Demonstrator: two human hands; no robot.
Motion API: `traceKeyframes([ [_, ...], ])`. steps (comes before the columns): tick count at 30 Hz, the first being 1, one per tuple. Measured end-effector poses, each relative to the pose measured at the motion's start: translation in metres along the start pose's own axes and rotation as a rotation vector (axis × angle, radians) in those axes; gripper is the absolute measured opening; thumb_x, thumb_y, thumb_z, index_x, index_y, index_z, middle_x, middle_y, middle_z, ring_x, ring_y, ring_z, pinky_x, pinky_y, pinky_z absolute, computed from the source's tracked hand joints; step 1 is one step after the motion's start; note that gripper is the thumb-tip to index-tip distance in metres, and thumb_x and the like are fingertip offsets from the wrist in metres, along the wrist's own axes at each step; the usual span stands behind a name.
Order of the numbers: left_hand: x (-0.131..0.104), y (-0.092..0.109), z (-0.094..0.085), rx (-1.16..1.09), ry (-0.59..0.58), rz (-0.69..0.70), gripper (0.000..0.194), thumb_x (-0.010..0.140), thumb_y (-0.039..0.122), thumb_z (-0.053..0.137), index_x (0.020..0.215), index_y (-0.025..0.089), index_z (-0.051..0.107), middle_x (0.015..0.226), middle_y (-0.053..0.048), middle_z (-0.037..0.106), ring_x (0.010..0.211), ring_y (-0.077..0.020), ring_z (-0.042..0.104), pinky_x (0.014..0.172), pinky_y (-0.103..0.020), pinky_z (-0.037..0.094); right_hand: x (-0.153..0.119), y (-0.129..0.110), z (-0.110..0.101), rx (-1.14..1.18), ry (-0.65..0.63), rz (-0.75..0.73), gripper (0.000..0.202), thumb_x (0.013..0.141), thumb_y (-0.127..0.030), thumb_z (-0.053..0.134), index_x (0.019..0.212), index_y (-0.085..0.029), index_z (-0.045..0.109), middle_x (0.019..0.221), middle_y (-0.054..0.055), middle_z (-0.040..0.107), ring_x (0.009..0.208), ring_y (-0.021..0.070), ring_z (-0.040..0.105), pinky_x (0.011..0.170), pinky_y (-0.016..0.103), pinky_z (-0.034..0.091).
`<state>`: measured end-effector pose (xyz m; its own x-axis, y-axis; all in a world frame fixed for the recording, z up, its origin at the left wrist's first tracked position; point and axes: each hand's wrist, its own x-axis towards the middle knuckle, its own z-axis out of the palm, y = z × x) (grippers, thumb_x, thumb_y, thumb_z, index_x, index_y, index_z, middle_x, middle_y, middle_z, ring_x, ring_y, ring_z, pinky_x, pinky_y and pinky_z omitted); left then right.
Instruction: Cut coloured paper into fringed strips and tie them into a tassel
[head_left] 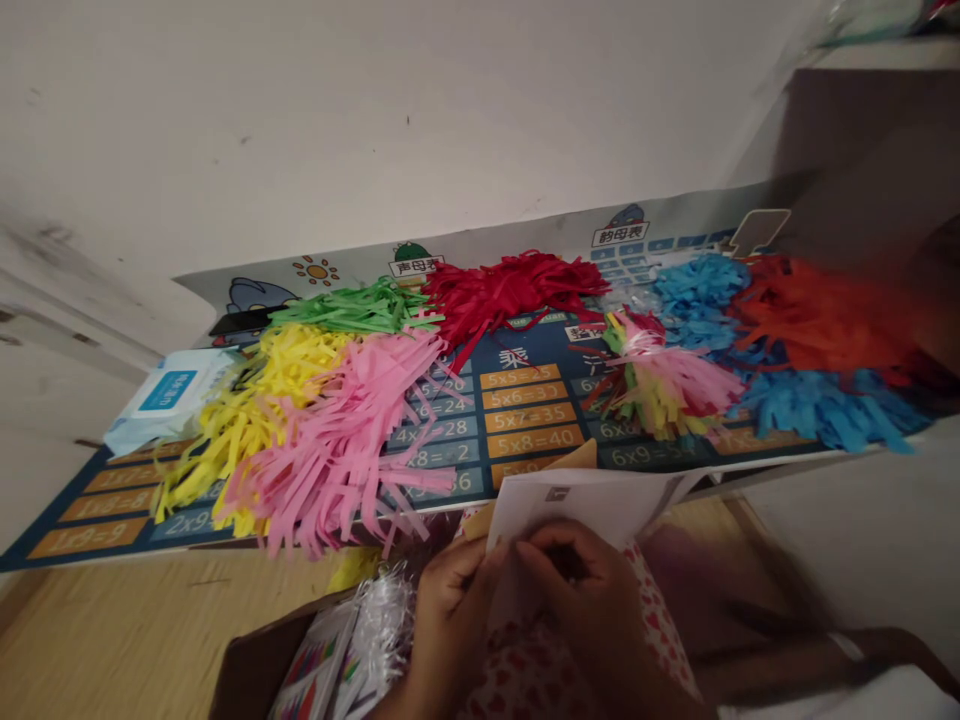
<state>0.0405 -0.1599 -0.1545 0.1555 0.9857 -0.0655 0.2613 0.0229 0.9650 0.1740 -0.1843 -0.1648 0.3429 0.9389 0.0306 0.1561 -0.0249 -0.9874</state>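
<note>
A folded white sheet of paper [577,500] is held in front of me, just below the table's near edge. My left hand [457,595] pinches its left side between thumb and fingers. At its lower middle, my right hand [589,580] is closed on the same sheet with curled fingers. A tan piece of paper or card [576,457] sticks out behind the white sheet. Beyond my hands, the table holds fringed paper bundles: pink [352,420], yellow [292,370], green [352,305], red [517,290] and a multicoloured one [660,370] tied with clear plastic.
Blue bundles [825,405] and an orange-red bundle [817,310] lie at the right, partly blurred. A pack of wipes [169,390] rests on the left. The table's printed mat [532,420] shows times tables. Below stands a brown box [255,650] with shiny clear strips [382,620].
</note>
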Motion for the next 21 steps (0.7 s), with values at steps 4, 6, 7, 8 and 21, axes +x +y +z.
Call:
traceKeyframes([
  [4,0.0,-0.002,0.0,-0.007,0.0,0.01,0.036,0.087,0.045,0.057,0.073,0.017,0.075,0.069,-0.003,0.066,0.071,-0.019,0.058,0.065,-0.023,0.045,0.0,-0.002,0.003,-0.076,0.032,-0.071,0.019,0.081,-0.034,0.064,0.068,-0.02,0.066,0.061,-0.001,0.065,0.053,0.0132,0.059,0.051,0.021,0.048],
  [6,0.0,-0.004,0.0,-0.001,-0.02,0.028,0.036,0.088,0.043,0.056,0.071,0.017,0.074,0.068,-0.002,0.066,0.07,-0.0186,0.058,0.064,-0.023,0.045,-0.001,-0.003,0.005,-0.118,0.052,-0.109,0.019,0.082,-0.033,0.062,0.068,-0.02,0.065,0.06,-0.001,0.065,0.052,0.0128,0.059,0.05,0.021,0.048],
  [7,0.0,-0.004,0.0,0.0,-0.032,0.037,0.036,0.089,0.043,0.056,0.071,0.017,0.074,0.068,-0.002,0.065,0.07,-0.0185,0.058,0.064,-0.022,0.045,-0.002,-0.003,0.007,-0.14,0.065,-0.126,0.019,0.082,-0.033,0.062,0.068,-0.021,0.065,0.059,-0.001,0.064,0.051,0.0127,0.058,0.05,0.021,0.047],
  [8,0.0,-0.004,0.0,-0.001,-0.039,0.044,0.037,0.089,0.043,0.055,0.071,0.017,0.074,0.068,-0.002,0.065,0.07,-0.0184,0.058,0.065,-0.022,0.045,-0.002,-0.003,0.008,-0.165,0.076,-0.143,0.02,0.083,-0.033,0.061,0.068,-0.021,0.065,0.06,-0.001,0.065,0.051,0.0128,0.059,0.05,0.021,0.047],
  [21,0.001,-0.012,-0.027,-0.448,-0.04,-0.331,0.043,0.069,0.056,0.073,0.07,0.013,0.07,0.064,-0.002,0.062,0.06,-0.014,0.053,0.056,-0.022,0.042,0.041,0.038,-0.106,-0.701,0.425,-0.19,0.085,0.064,-0.071,0.066,0.122,-0.011,0.054,0.117,0.02,0.059,0.106,0.0371,0.056,0.087,0.049,0.044],
])
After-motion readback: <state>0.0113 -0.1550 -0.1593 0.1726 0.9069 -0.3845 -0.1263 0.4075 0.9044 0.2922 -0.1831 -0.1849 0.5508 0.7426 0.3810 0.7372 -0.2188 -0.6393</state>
